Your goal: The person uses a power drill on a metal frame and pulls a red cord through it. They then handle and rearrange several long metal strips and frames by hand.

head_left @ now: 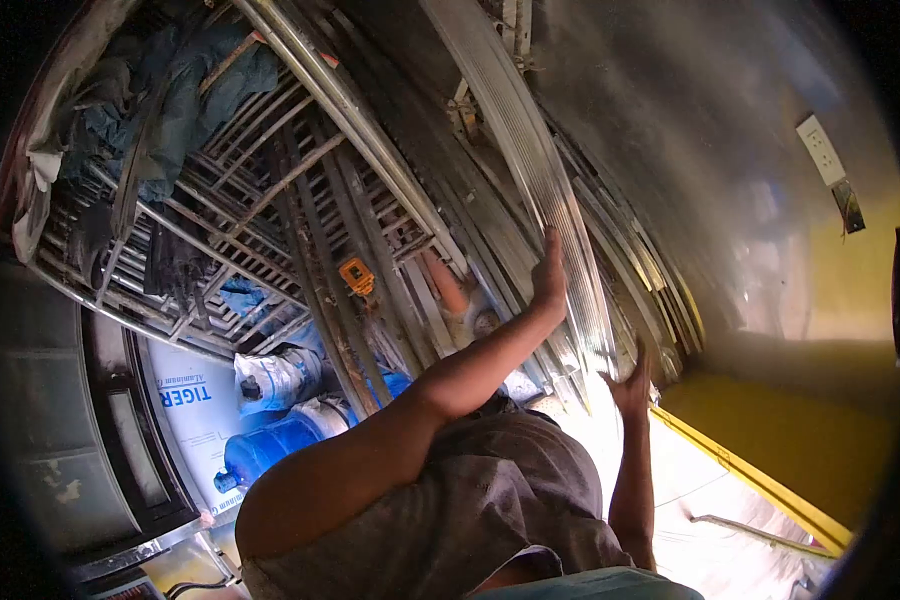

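A ribbed metal strip [532, 150] ran from the top of the head view down to the person's two bare hands, its lower end bright with glare. The left hand [550, 272] was up against the strip's left edge, fingers pointing up along it; how far they were closed, and whether they had hold of it, could not be told. The right hand [632, 382] stood open at the lower end, thumb spread from the fingers, gripping nothing visible; whether it touched the strip was unclear. Long metal profiles [638, 268] crowded the strip's right side, near a shiny wall [710, 110] bearing a socket strip [820, 150]. More dark lengths [420, 130] lay close on the left, hemming it in from both sides. Beyond them, a barred metal rack [345, 115] filled the left, with dark cloth [205, 95] draped over its bars and an orange device [356, 276] among the lengths. Below the rack were a wrapped bundle [282, 378], a blue bottle [275, 446] and a white-and-blue board [182, 402] marked "TIGER". At lower right, a yellow edge [770, 494] bordered the brightly lit floor, where a thin rod [755, 535] lay.
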Demonstrator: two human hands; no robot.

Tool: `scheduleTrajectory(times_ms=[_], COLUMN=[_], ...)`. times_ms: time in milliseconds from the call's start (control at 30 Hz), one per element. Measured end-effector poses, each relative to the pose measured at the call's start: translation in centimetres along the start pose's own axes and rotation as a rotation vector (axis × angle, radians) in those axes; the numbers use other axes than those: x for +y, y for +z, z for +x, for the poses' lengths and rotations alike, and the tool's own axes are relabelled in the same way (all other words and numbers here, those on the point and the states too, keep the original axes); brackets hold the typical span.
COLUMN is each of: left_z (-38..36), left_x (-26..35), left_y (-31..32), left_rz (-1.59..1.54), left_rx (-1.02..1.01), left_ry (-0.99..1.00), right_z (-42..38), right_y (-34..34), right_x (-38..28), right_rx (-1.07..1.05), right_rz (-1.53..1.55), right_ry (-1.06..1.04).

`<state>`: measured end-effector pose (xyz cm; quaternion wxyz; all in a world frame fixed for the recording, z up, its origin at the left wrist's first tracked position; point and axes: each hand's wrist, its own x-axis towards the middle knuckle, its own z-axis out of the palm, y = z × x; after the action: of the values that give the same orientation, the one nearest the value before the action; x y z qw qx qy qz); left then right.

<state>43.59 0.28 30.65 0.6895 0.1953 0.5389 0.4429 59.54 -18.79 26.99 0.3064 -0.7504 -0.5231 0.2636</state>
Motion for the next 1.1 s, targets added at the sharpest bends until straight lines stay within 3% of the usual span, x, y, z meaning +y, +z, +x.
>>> scheduleTrajectory(times_ms=[133, 233, 333, 500, 600, 667, 700, 833, 867, 900, 1033, 1100], left_z=[2.9, 6.8, 6.3, 13.9, 16.3, 14.5, 15.3, 19.5, 21.0, 22.6, 23.8, 21.8], left_x=[4.5, 5.1, 8.4, 8.0, 8.6, 11.3, 11.4, 10.3, 9.7, 8.9, 10.7, 13.7], left_y=[-0.1, -1.5, -1.5, -5.6, -7.6, -6.5, -7.0, -9.8, -10.7, -11.8, -13.1, -11.4], left_rz=[-0.13, -0.267, -0.188, -0.128, -0.099, -0.074, -0.073, -0.088, -0.094, -0.046, 0.036, 0.108], left_rx=[-0.034, -0.173, -0.034, -0.163, -0.121, -0.07, -0.092, -0.099, -0.095, -0.035, 0.027, 0.039], left_ry=[0.026, -0.051, -0.145, -0.06, -0.074, -0.095, -0.098, -0.145, -0.147, -0.169, -0.269, -0.199], right_z=[-13.5, -18.8, -21.4, -27.3, -27.9, -33.9, -37.3, -38.9, -37.9, -37.0, -33.9, -32.2], right_y=[-0.1, -1.5, -3.1, -8.5, -13.3, -14.5, -14.7, -20.6, -21.0, -21.1, -20.2, -19.7], right_x=[8.1, 8.0, 8.4, 9.7, 8.2, 15.3, 20.1, 18.9, 17.5, 16.0, 13.1, 12.1], right_rx=[-0.069, -0.082, -0.034, 0.004, -0.221, -0.154, -0.121, -0.248, -0.307, -0.322, -0.364, -0.384], right_rz=[-0.293, -0.287, -0.389, -0.48, -0.546, -0.864, -1.196, -1.037, -0.925, -0.892, -0.823, -0.783], right_ry=[0.264, 0.607, 0.748, 0.778, 0.885, 0.643, 0.475, 0.355, 0.623, 0.688, 0.729, 0.712])
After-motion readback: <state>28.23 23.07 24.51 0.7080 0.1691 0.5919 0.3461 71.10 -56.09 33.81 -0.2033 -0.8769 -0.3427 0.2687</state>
